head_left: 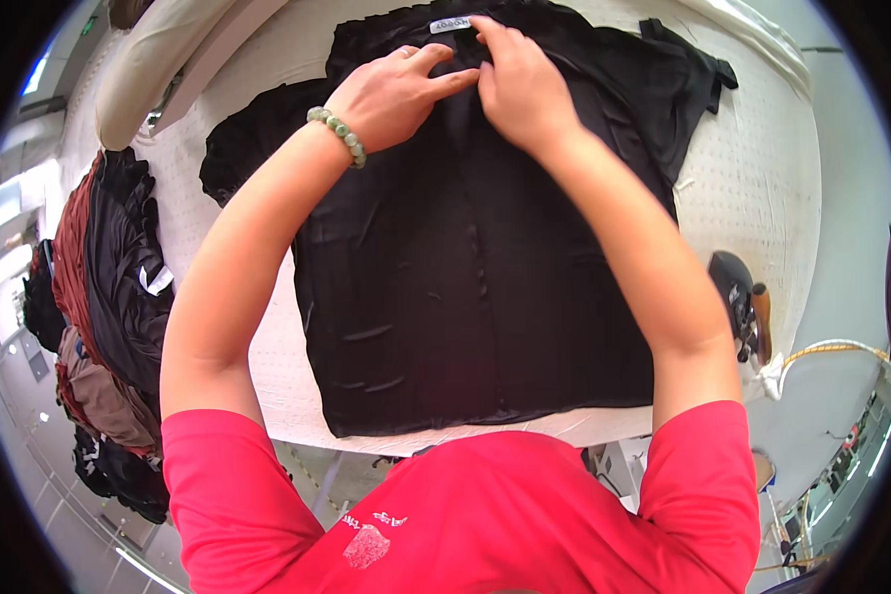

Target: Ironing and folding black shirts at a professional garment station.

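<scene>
Tabletop (752,203): black shirt (416,267) spread, creases (368,333) remain
Left fingers (453,83): parted, hold unclear to me
Right fingers (496,38): half-curled at label (447,25), hold unclear

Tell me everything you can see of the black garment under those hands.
The garment is thin-looking, slightly shiny cloth, with a sleeve each side and a pale label at the neck. It lies spread on a white table, hem at the near edge, creased at lower left, with a line down the middle. The left grip and right grip seem to touch it near the label.
</scene>
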Motion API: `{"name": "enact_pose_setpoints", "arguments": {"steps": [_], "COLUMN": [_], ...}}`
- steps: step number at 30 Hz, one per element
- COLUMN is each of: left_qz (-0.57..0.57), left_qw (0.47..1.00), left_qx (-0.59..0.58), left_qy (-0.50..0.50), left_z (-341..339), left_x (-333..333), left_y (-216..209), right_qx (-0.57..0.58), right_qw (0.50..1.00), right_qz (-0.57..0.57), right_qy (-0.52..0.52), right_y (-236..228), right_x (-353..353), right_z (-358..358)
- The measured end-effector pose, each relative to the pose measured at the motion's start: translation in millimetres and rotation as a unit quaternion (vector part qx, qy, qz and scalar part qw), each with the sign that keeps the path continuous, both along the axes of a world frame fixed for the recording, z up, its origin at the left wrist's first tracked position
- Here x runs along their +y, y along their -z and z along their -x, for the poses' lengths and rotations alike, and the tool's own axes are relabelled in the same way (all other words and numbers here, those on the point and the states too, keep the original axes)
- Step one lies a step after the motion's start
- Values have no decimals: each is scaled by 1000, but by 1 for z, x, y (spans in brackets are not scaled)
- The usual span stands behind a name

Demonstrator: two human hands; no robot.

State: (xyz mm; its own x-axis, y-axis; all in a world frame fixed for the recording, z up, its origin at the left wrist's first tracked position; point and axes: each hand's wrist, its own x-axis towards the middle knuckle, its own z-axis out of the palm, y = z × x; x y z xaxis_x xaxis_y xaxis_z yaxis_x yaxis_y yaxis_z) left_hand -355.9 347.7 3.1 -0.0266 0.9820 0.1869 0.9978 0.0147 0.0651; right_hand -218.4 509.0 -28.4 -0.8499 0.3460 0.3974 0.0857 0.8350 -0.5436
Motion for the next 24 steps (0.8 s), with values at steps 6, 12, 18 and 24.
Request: {"name": "enact_pose_setpoints", "arguments": {"steps": [6, 12, 18, 24], "left_qz": [51, 38, 125, -55], "left_qw": [997, 996, 989, 996], "left_qx": [44, 75, -7, -61], "left_qy": [23, -18, -72, -46], "left_z": [-15, -29, -39, -33], "left_x": [-9, -9, -8, -18], "left_y": [3, -7, -5, 34], "right_qx": [-192, -246, -212, -86], "right_qw": [972, 944, 968, 873], "right_qz": [-17, 72, 109, 399], "right_qy": [-135, -206, -77, 267], "right_y": [-20, -36, -35, -46], "right_x": [-149, -246, -296, -348], "right_z": [-175, -329, -366, -404]}}
